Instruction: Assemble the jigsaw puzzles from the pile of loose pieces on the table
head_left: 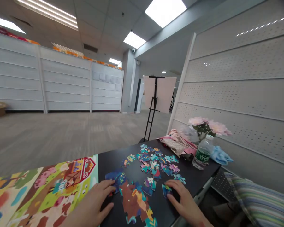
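Observation:
A partly joined jigsaw puzzle point(134, 200), with a brown figure and dark blue parts, lies on the black table in front of me. My left hand point(100, 198) rests at its left side, thumb apart from the fingers, fingertips touching the dark blue edge. Whether a small piece lies under those fingertips is hard to see. To the right of the puzzle, my right hand point(182, 198) has thumb and fingers on a blue-green puzzle piece point(166, 190), at the tabletop. Several loose puzzle pieces point(155, 168) are spread beyond the joined part.
A colourful farm picture sheet point(61, 186) covers the table's left side. At the back right stand a water bottle point(202, 154), pink flowers point(209, 125), a patterned bag point(178, 143) and a blue cloth point(221, 155). A striped cushion point(262, 198) lies right of the table.

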A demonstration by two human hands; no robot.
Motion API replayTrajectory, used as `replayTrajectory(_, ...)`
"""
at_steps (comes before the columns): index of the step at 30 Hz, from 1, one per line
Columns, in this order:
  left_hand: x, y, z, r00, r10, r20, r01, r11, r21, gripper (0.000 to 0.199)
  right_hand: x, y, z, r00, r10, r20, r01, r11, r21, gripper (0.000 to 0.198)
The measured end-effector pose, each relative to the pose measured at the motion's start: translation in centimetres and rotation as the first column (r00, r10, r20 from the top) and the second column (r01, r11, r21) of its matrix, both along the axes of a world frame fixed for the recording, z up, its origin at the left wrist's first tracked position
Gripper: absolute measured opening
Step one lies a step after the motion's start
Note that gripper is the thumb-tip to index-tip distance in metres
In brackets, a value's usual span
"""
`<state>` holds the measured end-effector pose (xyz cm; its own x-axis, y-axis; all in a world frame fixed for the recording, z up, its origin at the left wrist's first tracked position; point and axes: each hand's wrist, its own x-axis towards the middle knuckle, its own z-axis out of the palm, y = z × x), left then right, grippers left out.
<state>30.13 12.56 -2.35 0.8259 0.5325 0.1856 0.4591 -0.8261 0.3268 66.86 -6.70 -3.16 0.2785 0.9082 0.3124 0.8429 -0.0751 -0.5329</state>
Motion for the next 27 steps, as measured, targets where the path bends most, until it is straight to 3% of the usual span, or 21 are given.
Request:
replayTrajectory(8, 1.9, 0.2, -0.5, 0.997, 0.061, 0.039, -0.061, 0.998, 0.015, 0.035, -0.4, 0.8, 0.0, 0.996, -0.060, 0.059, 0.058, 0.998, 0.033, 0.020)
replayTrajectory(12, 1.5, -0.2, 0.0, 0.996, 0.034, -0.080, -0.035, 0.999, -0.003, 0.046, -0.7, 2.0, 0.7, 0.992, -0.054, 0.110, 0.046, 0.996, 0.075, 0.027)
replayTrajectory(16, 1.4, -1.6, 1.8, 0.955, 0.021, -0.295, -0.041, 0.997, -0.062, 0.061, -0.6, 4.3, 1.8, 0.988, 0.077, 0.131, -0.072, 0.997, -0.043, 0.043)
replayTrajectory(19, 1.3, -1.8, 2.3, 0.952, 0.048, -0.302, -0.069, 0.996, -0.059, 0.060, 0.3, 6.1, 2.4, 0.989, 0.104, 0.103, -0.090, 0.987, -0.137, 0.056)
replayTrajectory(24, 0.3, -1.0, 1.9, 0.981, 0.021, -0.195, -0.046, 0.991, -0.123, 0.057, 1.3, 7.0, 2.7, 0.987, 0.109, 0.117, -0.097, 0.989, -0.109, 0.046)
replayTrajectory(27, -0.4, -1.2, 2.5, 0.987, -0.008, -0.162, -0.022, 0.983, -0.183, 0.058, 1.1, 6.4, 2.6, 0.982, 0.108, 0.154, -0.100, 0.993, -0.058, 0.027)
